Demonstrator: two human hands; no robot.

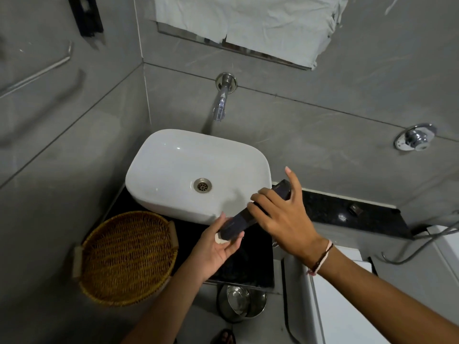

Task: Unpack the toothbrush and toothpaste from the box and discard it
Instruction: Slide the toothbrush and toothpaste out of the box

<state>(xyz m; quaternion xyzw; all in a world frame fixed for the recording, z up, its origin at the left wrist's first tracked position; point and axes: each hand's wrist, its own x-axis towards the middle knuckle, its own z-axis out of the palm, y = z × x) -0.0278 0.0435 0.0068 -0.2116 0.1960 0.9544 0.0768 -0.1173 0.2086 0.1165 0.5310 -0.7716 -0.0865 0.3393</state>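
Note:
A long, dark, narrow box [238, 221] is held slantwise over the front right corner of the white basin [171, 167]. My right hand [280, 214] grips its upper half from above, index finger stretched out. My left hand [218, 242] cups the lower end, where something small and white [219, 239] shows at the box's mouth against my fingers. I cannot tell whether it is the toothpaste or the toothbrush. The rest of the contents are hidden inside the box.
A woven wicker basket [124, 256] stands on the black counter [258, 247] left of my hands. A wall tap [221, 103] hangs over the basin. A steel pedal bin [239, 302] sits on the floor below the counter. A white appliance [347, 306] is at the right.

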